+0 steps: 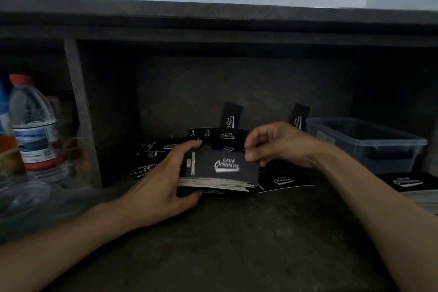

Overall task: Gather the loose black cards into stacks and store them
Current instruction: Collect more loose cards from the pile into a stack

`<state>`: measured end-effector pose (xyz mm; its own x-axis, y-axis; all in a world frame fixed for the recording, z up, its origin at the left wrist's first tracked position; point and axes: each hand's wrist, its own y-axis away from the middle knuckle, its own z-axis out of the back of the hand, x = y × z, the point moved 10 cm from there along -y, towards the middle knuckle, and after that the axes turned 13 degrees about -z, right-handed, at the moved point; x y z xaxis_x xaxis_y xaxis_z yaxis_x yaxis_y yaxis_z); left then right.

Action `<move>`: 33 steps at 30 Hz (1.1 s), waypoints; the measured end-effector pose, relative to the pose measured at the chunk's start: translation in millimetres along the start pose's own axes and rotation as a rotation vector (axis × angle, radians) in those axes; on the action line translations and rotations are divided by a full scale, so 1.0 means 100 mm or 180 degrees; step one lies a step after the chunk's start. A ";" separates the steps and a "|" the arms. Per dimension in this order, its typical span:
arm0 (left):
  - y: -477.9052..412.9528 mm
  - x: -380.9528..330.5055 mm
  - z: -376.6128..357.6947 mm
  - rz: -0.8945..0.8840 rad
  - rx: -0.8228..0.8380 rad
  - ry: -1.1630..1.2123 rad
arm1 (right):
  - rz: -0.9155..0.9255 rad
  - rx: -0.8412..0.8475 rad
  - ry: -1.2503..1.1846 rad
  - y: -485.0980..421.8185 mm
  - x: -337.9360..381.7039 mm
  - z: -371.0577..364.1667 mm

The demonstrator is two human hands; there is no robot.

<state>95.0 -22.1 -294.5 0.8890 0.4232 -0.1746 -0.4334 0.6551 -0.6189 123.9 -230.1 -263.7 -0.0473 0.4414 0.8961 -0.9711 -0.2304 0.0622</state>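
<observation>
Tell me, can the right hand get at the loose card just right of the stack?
Probably yes. The right hand is at the right edge of the stack, and the card lies flat on the shelf just below it, uncovered. The hand seems to pinch the stack, so it must let go first.

The left hand (163, 182) grips the card stack (220, 170) at its left end. The right hand (275, 144) pinches the stack's right edge.

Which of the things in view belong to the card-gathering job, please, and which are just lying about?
Job: card stack in left hand, right hand pinching its edge; loose cards; plastic bin, likely storage.
Lying about: water bottle.
</observation>
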 end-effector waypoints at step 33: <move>0.01 -0.02 0.03 -0.0083 0.0226 -0.0522 | -0.1762 -0.0161 0.2736 0.04 -0.75 0.51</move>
<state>92.1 -20.1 -292.4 0.8666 0.4982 -0.0283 -0.4251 0.7072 -0.5649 135.2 -309.0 -308.4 0.2784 0.9519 0.1279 -0.9155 0.2227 0.3350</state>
